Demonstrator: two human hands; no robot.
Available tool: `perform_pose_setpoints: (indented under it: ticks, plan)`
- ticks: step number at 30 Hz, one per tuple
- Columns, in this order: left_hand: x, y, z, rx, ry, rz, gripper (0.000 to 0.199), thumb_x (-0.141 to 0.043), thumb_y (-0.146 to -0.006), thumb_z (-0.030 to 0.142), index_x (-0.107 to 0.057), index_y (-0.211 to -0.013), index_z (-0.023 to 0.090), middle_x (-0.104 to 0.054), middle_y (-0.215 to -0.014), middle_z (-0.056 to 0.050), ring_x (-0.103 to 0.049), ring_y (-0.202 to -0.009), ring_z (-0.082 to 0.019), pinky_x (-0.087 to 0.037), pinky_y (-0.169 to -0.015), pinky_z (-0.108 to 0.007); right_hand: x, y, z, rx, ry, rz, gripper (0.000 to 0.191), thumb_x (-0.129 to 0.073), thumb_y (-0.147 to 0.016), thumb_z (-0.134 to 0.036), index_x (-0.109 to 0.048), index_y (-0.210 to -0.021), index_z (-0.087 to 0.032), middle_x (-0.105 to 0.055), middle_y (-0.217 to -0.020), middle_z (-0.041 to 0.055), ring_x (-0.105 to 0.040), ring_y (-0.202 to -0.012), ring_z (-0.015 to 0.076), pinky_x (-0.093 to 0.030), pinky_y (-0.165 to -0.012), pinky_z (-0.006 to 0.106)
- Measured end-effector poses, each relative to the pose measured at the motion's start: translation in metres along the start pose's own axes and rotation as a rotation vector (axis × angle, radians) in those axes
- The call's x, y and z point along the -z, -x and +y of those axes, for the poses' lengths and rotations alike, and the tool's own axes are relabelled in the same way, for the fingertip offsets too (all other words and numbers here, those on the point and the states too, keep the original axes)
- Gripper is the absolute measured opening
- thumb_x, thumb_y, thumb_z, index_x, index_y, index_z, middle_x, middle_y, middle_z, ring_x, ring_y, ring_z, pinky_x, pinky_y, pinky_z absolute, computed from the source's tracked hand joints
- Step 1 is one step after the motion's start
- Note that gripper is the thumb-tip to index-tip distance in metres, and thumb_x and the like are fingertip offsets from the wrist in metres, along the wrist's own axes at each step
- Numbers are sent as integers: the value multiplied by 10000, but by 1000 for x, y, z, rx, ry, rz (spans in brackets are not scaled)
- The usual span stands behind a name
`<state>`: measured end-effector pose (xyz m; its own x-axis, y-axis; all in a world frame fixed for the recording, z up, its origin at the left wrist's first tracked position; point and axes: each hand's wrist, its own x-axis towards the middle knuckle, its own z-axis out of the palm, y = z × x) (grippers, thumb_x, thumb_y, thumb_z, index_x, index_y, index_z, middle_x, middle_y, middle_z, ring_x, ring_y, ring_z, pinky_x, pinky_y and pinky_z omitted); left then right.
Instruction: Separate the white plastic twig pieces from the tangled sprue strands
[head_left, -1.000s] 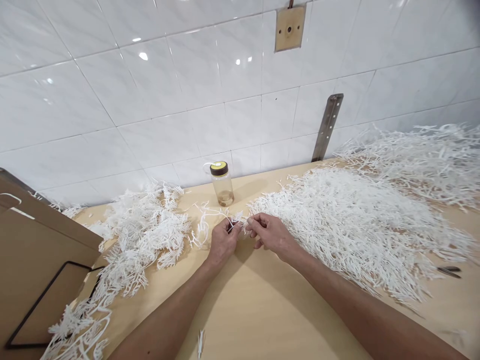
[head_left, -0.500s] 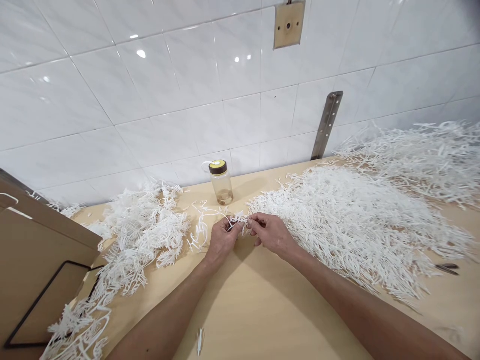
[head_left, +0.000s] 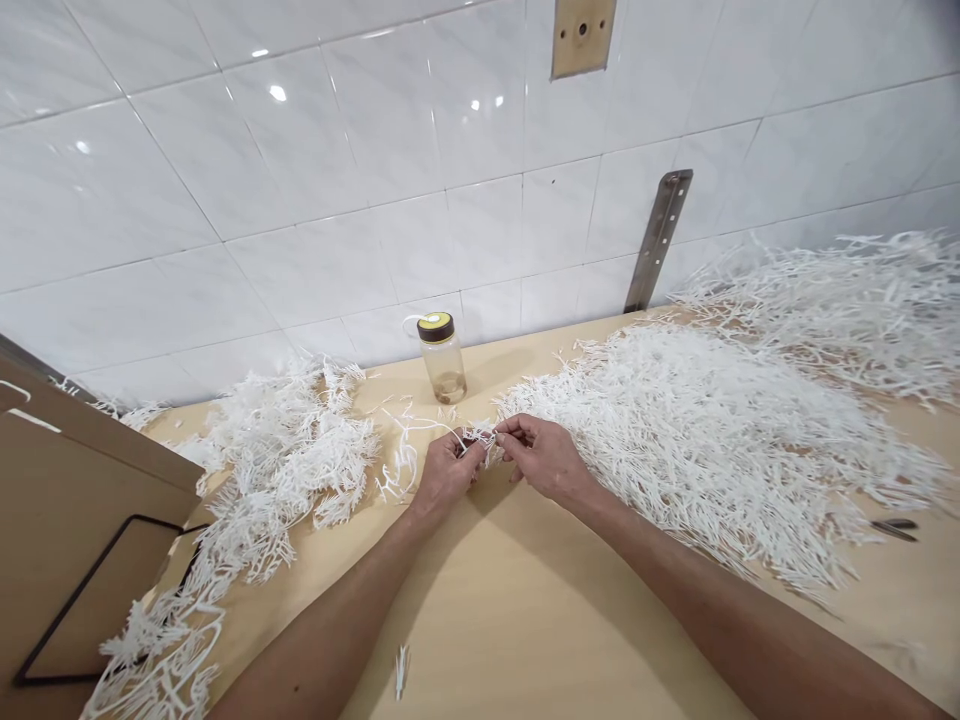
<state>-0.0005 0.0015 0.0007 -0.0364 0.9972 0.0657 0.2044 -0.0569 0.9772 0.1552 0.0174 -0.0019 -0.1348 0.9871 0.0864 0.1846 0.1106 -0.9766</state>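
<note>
Between both hands' pinched grips (head_left: 472, 455) (head_left: 504, 437), white branching strands (head_left: 484, 437) are held at the fingertips.

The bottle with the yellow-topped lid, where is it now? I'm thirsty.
In the head view, the bottle stands on the table beyond the left hand, near the tiled wall.

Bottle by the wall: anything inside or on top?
Inside the clear bottle, a little brownish stuff sits at the bottom; can't tell what. On top is a dark-rimmed yellow lid with a white loop. The lid hides the mouth, and the spot under the base is covered.
</note>
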Motion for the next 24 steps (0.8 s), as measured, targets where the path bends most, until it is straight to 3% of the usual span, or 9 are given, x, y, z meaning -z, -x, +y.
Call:
perform_pose_setpoints:
  ticks: [7,12,15,19,24]
  plan:
    - [2,-2,-2,4,-55,0,320,-679,-743,454,-579,-627,173,-480,-451,46,-414,-420,-95,-312,-451,-229,0,0,5,53,112,-16,181,-543,-855,-287,-686,-927,-202,-662,-700,9,-666,-654,171,-558,-490,248]
    - [4,0,0,14,-131,-77,351,-642,-771,444,-539,-567,178,-497,-457,33,-437,-449,-106,-328,-482,-241,3,1,6,382,514,62,183,-494,-906,-174,-675,-898,-191,-723,-841,49,-668,-766,180,-525,-750,307]
    - [4,-1,2,29,-148,-161,374,-622,-785,442,-516,-540,180,-497,-468,28,-446,-465,-108,-334,-495,-244,3,1,9,502,633,79,204,-465,-932,-146,-668,-932,-174,-721,-921,83,-658,-820,191,-495,-774,307]
    - [3,-3,-1,27,-152,-166,347,-617,-783,430,-516,-560,184,-478,-463,36,-435,-449,-105,-330,-481,-242,2,0,11,520,635,79,206,-460,-945,-155,-666,-945,-165,-721,-923,87,-658,-817,189,-484,-771,299]
    - [3,-4,-6,-10,-122,-74,286,-612,-784,400,-547,-611,182,-493,-458,40,-450,-447,-109,-343,-482,-239,1,-2,11,386,547,27,181,-489,-928,-175,-668,-907,-189,-697,-717,14,-631,-653,157,-472,-700,278]
